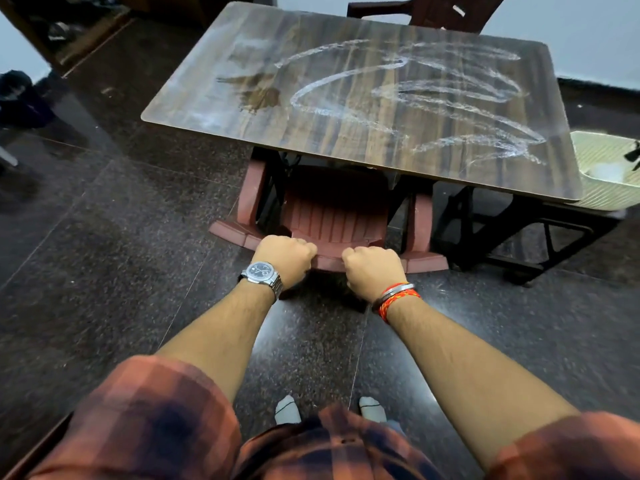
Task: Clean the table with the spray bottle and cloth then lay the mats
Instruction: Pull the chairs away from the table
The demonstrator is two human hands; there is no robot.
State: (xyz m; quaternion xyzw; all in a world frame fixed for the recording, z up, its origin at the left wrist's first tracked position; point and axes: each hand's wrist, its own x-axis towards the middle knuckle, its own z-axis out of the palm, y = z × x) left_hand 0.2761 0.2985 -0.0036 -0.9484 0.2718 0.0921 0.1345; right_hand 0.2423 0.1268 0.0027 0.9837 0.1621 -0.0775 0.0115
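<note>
- Dark speckled floor (104,237); wood-grain desk (346,140) ahead, top covered in white looping streaks (450,109), with a brown patch (261,98) left of centre.
- Red plastic chair (332,216) tucked under the desk's near edge.
- Hands: left hand (285,254) and right hand (372,268) both curled round the chair's top rail, side by side.
- Pale ribbed basket (602,188) just beside the desk's right end.

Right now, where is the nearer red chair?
The nearer red chair is at the centre of the head view, tucked under the near edge of the table; the left hand and right hand grip its backrest top.
</note>
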